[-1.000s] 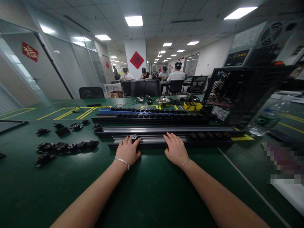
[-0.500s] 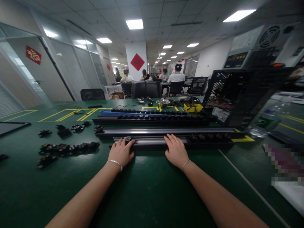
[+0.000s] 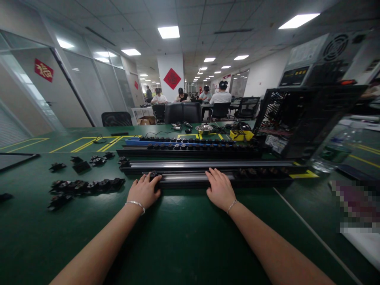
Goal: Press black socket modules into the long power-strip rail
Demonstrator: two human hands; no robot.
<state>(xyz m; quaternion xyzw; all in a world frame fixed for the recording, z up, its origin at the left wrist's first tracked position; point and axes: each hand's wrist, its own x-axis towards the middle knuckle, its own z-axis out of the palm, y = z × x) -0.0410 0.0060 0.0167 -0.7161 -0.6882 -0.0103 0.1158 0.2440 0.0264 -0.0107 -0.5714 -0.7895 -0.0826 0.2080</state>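
My left hand [image 3: 144,193] is at the left end of the nearest black rail [image 3: 184,184], which has a silvery strip along its top. Its fingers and thumb close around a small black block [image 3: 154,174] sitting on that strip; the fingers partly hide it. My right hand [image 3: 220,190] grips the same rail right of its middle, fingers over the top and thumb on the near side. Several similar black blocks [image 3: 261,171] sit in a row at the rail's right end. Just behind lies a longer rail [image 3: 208,164] with a shiny strip.
Loose black blocks [image 3: 86,186] lie to the left on the green table [image 3: 184,245]. Farther back are rails filled with blocks [image 3: 190,147], a metal bowl [image 3: 204,128] and a yellow tray [image 3: 241,135]. An open computer case [image 3: 308,118] and a plastic bottle [image 3: 332,152] stand right. People sit beyond.
My left hand has slid left along the rail, taking the small black block with it toward the end. My right hand has stayed in place on the rail.
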